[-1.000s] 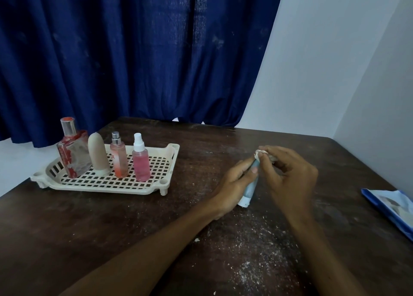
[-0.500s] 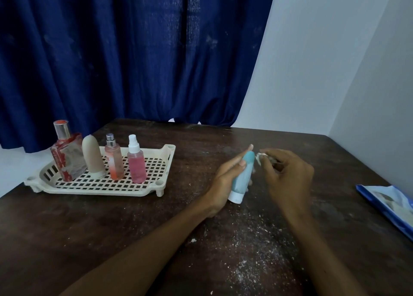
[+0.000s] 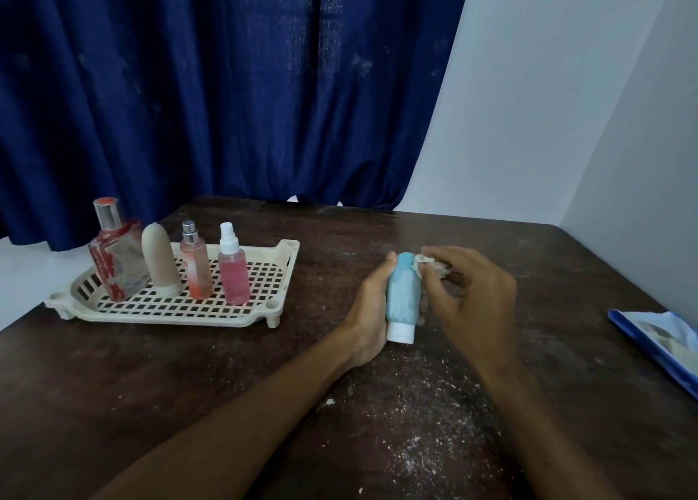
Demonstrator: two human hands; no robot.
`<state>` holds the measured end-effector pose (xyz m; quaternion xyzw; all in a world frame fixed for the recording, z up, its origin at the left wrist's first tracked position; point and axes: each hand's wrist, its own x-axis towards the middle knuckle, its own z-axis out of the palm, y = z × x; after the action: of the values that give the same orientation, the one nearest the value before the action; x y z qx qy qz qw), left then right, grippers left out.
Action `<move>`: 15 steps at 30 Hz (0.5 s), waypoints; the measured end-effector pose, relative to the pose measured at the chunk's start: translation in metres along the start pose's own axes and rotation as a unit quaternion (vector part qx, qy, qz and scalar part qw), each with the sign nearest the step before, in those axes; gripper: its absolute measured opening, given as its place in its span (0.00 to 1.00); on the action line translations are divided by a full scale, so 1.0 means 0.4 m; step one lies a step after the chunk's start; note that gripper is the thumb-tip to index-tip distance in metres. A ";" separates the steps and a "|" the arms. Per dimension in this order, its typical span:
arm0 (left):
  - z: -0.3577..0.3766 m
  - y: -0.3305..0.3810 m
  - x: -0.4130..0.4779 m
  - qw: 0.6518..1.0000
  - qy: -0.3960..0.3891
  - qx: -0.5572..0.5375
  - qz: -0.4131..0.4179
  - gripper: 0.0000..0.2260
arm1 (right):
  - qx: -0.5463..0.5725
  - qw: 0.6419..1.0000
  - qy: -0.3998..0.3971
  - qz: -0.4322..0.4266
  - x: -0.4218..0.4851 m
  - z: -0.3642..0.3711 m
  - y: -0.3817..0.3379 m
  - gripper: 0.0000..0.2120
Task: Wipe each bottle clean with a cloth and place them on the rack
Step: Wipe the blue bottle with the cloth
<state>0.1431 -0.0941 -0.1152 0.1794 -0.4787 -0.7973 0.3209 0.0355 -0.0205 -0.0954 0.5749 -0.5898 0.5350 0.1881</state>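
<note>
The left hand grips the blue bottle cap-down; the right hand, just beside it, pinches what seems a cloth.

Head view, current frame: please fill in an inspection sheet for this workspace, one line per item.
Surface: dark wooden table, scattered with white crumbs on the near side.
Job's things: blue bottle, white cap down, off the rack; cream rack holds four upright bottles: red perfume bottle, beige bottle, peach spray bottle, pink spray bottle; cloth wadded against the blue bottle's upper side.
Clutter: blue packet at the table's right edge.
Grippers: left hand grips the blue bottle; right hand pinches the cloth.
Cables: nothing seen.
Surroundings: dark blue curtain behind, pale wall to the right.
</note>
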 end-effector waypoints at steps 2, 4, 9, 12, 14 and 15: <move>0.000 -0.001 0.000 1.000 0.005 0.006 -0.001 0.23 | -0.006 1.000 -0.015 -0.013 -0.001 0.003 -0.002 0.08; -0.003 -0.002 0.002 1.000 0.017 0.000 0.003 0.23 | -0.006 0.999 -0.035 -0.021 -0.004 0.003 -0.003 0.08; -0.015 0.000 0.010 1.000 0.012 0.008 0.019 0.23 | -0.017 0.999 -0.046 -0.008 -0.006 0.004 0.004 0.08; -0.013 -0.003 0.014 0.999 0.026 0.041 0.019 0.22 | -0.005 0.999 -0.033 -0.014 -0.007 0.004 0.001 0.08; -0.012 -0.002 0.012 0.998 0.035 0.039 0.019 0.21 | 0.002 0.999 -0.041 -0.019 -0.009 0.006 -0.001 0.08; -0.014 -0.001 0.011 0.999 0.037 0.034 0.018 0.21 | 0.003 0.999 -0.047 -0.022 -0.011 0.007 -0.001 0.08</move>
<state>0.1430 -0.1004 -0.1182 0.2112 -0.4963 -0.7673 0.3468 0.0383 -0.0207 -0.0997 0.6126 -0.5837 0.5052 0.1697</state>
